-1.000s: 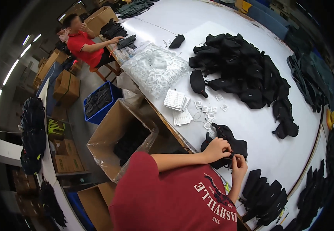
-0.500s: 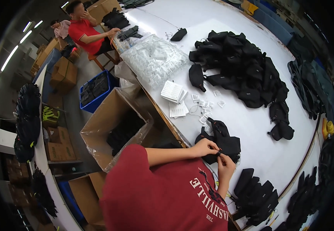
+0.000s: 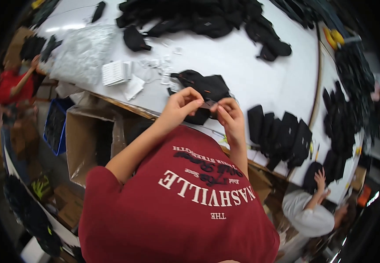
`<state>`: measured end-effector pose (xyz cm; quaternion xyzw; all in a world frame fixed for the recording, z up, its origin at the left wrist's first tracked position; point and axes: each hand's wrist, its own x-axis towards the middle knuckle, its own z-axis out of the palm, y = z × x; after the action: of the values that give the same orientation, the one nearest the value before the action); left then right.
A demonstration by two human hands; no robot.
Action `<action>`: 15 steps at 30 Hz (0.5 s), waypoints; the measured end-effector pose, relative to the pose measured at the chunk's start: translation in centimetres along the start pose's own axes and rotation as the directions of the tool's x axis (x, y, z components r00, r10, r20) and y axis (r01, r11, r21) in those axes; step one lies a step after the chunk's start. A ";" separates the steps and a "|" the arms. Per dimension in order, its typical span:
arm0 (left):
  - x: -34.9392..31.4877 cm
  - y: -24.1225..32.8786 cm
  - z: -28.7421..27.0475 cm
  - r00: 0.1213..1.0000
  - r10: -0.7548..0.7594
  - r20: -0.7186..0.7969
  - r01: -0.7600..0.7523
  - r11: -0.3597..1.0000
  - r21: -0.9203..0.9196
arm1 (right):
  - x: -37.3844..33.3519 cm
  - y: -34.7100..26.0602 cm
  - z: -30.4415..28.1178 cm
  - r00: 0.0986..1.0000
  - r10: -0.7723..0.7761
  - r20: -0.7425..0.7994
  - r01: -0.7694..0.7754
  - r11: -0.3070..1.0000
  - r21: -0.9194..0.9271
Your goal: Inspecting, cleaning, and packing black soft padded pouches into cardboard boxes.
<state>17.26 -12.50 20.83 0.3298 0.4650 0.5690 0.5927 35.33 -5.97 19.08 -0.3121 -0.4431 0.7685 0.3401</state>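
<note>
My left hand (image 3: 182, 105) pinches with thumb and forefinger just over the table's near edge. Close by on its right, my right hand (image 3: 230, 117) is closed in a pinch as well, its fingers a little blurred. Something thin and dark shows between the two sets of fingertips, too small and smeared to name. Right behind and under my hands lies a black fabric bag (image 3: 207, 85) with small orange details, its near part partly covered by my fingers. Small white tags (image 3: 157, 65) with thin loops are scattered just beyond it to the left.
A pile of black bags (image 3: 207, 22) covers the far table. Left are stacked white cards (image 3: 114, 73) and a large clear plastic sack (image 3: 82, 52). More black bags (image 3: 282, 133) lie right. An open carton (image 3: 78, 144) stands below the left edge. Co-workers sit left and lower right.
My view has swung to the right, so the table things appear further left and higher. My hands, together over the bag before, are now slightly apart. A co-worker at lower right has come into view.
</note>
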 end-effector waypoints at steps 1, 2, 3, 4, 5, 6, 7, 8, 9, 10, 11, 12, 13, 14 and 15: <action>0.1 0.1 0.6 0.999 -0.020 0.033 0.020 1.000 -0.013 | -0.1 0.0 0.0 1.000 -0.026 -0.007 0.026 0.999 0.027; 0.3 0.1 1.1 0.999 -0.016 0.033 0.014 0.999 0.048 | -0.1 0.0 0.2 0.998 -0.055 -0.011 0.056 0.997 0.056; 0.4 0.3 1.6 0.999 -0.008 0.031 0.005 0.994 0.109 | -0.5 -0.1 0.3 0.995 -0.084 -0.045 0.086 0.995 0.050; 0.4 0.7 2.0 0.999 -0.022 0.049 0.016 0.994 0.106 | -0.7 -0.2 0.5 0.992 -0.110 -0.067 0.113 0.993 0.046; 0.4 1.3 2.4 0.999 -0.031 0.035 0.024 0.984 0.174 | -0.8 -0.3 0.8 0.984 -0.131 -0.117 0.141 0.987 0.081; 0.4 1.5 2.8 0.999 -0.037 0.020 0.032 0.970 0.243 | -1.1 -0.5 0.6 0.982 -0.132 -0.135 0.144 0.986 0.081; 0.5 1.4 3.1 1.000 0.004 0.023 -0.009 0.975 0.223 | -1.3 -0.7 0.5 0.985 -0.112 -0.132 0.119 0.992 0.048; 0.6 1.3 3.2 1.000 -0.003 0.030 -0.004 0.975 0.223 | -1.5 -0.8 0.3 0.988 -0.091 -0.127 0.093 0.996 0.015; 0.6 1.3 3.3 1.000 -0.010 0.030 0.002 0.968 0.250 | -1.5 -0.7 0.2 0.983 -0.096 -0.156 0.104 0.994 0.041; 0.7 1.3 3.4 1.000 -0.014 0.028 0.006 0.961 0.277 | -1.6 -0.7 0.2 0.982 -0.096 -0.161 0.104 0.994 0.042; 0.7 1.3 3.6 1.000 -0.006 0.016 0.001 0.965 0.262 | -1.7 -0.8 0.2 0.980 -0.075 -0.182 0.083 0.996 0.035; 0.7 1.3 3.7 1.000 -0.009 0.019 0.004 0.965 0.262 | -1.8 -0.9 0.4 0.978 -0.054 -0.203 0.061 0.998 0.027; 0.7 1.2 3.7 1.000 0.007 0.006 -0.008 0.954 0.300 | -1.9 -1.1 0.8 0.973 -0.040 -0.229 0.052 0.997 0.049; 0.7 1.3 3.7 1.000 0.023 -0.007 -0.020 0.941 0.337 | -2.0 -1.0 0.9 0.972 -0.040 -0.232 0.053 0.997 0.050; 0.8 1.4 3.8 1.000 0.021 -0.005 -0.018 0.941 0.337 | -2.0 -1.0 1.0 0.972 -0.031 -0.235 0.043 0.998 0.046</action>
<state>20.17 -11.04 23.26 0.4285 0.5547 0.4884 0.5197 35.98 -7.68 20.69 -0.3836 -0.3862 0.7308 0.4119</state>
